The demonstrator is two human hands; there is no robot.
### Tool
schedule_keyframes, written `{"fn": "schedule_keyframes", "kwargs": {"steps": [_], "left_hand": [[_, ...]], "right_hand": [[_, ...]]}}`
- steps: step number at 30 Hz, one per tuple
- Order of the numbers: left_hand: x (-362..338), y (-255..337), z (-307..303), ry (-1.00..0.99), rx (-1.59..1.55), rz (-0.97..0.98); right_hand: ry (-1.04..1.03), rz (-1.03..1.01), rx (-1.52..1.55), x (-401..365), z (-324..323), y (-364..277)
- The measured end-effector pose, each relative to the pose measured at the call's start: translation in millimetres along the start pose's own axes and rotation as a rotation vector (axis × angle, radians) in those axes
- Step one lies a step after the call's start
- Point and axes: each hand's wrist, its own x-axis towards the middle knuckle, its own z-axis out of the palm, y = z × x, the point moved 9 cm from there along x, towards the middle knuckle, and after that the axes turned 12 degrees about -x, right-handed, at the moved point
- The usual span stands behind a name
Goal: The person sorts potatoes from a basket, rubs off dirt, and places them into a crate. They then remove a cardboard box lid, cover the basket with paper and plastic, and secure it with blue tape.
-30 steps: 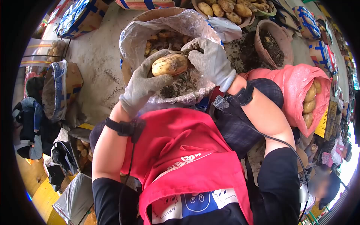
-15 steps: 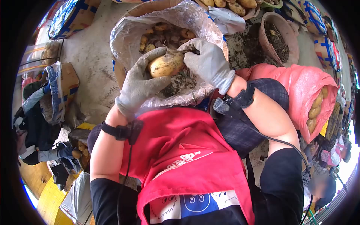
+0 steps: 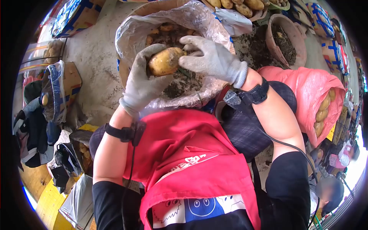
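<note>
My left hand [image 3: 142,85], in a grey work glove, is wrapped round a yellow potato [image 3: 165,61] with dirt on its skin. Close to the potato's right end is my gloved right hand [image 3: 214,59], its fingers spread and its thumb right at the potato's edge. Both hands are over a cardboard box lined with clear plastic [image 3: 128,36]. Inside the box lie soil, plant scraps and a few dirty potatoes [image 3: 166,27], partly hidden by my hands.
A pink tub [image 3: 273,42] with soil and roots stands at the upper right. Beside my right knee lies a pink sack [image 3: 303,86] of potatoes. More potatoes [image 3: 245,9] fill a container at the top. At the left, another person [image 3: 34,130] is near a plastic-lined box [image 3: 71,82].
My right hand has opened from a pinch at the potato's end and shifted slightly right. The potato has turned a little in my left hand and moved slightly left.
</note>
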Motion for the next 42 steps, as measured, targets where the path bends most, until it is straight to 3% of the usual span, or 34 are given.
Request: {"fn": "schedule_keyframes", "kwargs": {"steps": [1, 5, 7, 9, 12, 16, 19, 21, 23, 25, 27, 29, 32, 34, 38, 42], "left_hand": [[-0.7, -0.5, 1.9, -0.009, 0.106, 0.026], [-7.9, 1.3, 10.5, -0.049, 0.385, 0.125], [-9.8, -2.1, 10.6, -0.074, 0.35, 0.128], [-11.5, -7.1, 13.2, -0.059, -0.066, -0.109], [-9.0, -8.6, 7.2, -0.021, -0.216, -0.154], [-6.1, -5.5, 6.1, 0.01, -0.229, -0.173], [-4.7, -8.7, 6.6, -0.013, -0.108, -0.099], [-4.8, -5.1, 9.1, -0.057, 0.227, -0.023], [-8.4, -6.2, 13.7, -0.052, 0.125, -0.112], [-7.1, -9.1, 12.6, -0.017, -0.107, -0.161], [-5.0, -6.7, 10.4, -0.008, -0.177, -0.182], [-5.5, -10.0, 8.9, -0.005, -0.246, -0.213], [-3.0, -11.8, 9.5, -0.012, -0.307, -0.191], [-5.1, -17.7, 9.6, 0.028, -0.275, -0.261], [-7.3, -22.7, 28.8, -0.067, -0.098, -0.284], [-10.7, -22.9, 33.3, -0.141, -0.241, -0.337]], "right_hand": [[-0.002, -0.068, 0.035, -1.4, 4.3, -6.8], [0.051, 0.032, -0.112, -11.5, 7.7, -17.2], [0.145, 0.229, 0.009, -6.2, 2.8, 13.5], [0.09, 0.307, 0.192, -4.1, 10.3, 32.4], [0.091, 0.142, 0.375, -3.4, 4.3, 16.4], [0.146, 0.144, 0.228, -3.5, -2.2, 9.1], [0.226, -0.021, -0.019, -8.4, 3.1, -12.2], [0.276, -0.028, -0.101, -10.9, 1.3, -14.3], [0.118, 0.315, 0.125, -3.6, 6.7, 24.6], [0.217, 0.222, 0.261, 0.8, 3.2, 29.4], [0.104, 0.289, 0.692, -2.2, 18.5, 37.4], [0.11, 0.264, 0.671, -3.2, 14.9, 31.0], [0.193, 0.224, 0.405, -2.6, 2.0, 25.4], [0.591, 0.038, -0.16, -13.0, -28.2, -6.1], [0.642, -0.148, -0.404, -11.4, -13.1, -29.9], [0.625, 0.026, -0.425, 2.6, -29.6, 1.4]]}}
